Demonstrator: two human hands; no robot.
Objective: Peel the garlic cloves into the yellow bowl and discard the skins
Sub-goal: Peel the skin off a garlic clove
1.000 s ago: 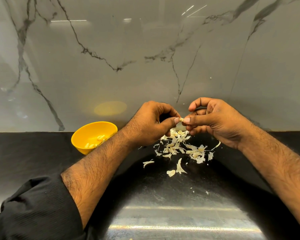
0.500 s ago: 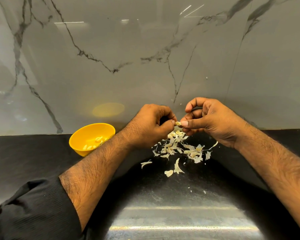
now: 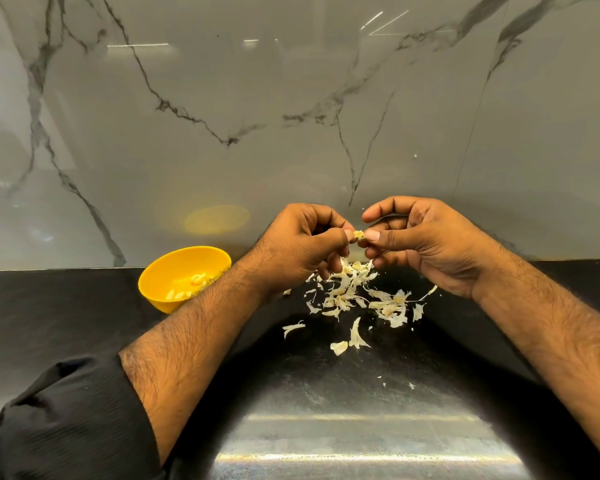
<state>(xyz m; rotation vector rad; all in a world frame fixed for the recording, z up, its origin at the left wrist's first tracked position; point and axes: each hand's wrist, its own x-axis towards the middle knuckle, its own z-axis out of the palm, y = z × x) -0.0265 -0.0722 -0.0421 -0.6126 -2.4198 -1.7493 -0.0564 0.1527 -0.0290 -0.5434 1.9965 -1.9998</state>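
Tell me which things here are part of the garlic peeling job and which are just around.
Part of the job:
- garlic clove, pinched between left hand and right hand
- yellow bowl with peeled cloves inside
- pile of skins on the counter

Just around:
- marble wall
- black sleeve

Both the left hand (image 3: 303, 249) and right hand (image 3: 426, 242) pinch one garlic clove (image 3: 358, 234) above scattered skins (image 3: 357, 296); the yellow bowl (image 3: 160, 275) sits left.
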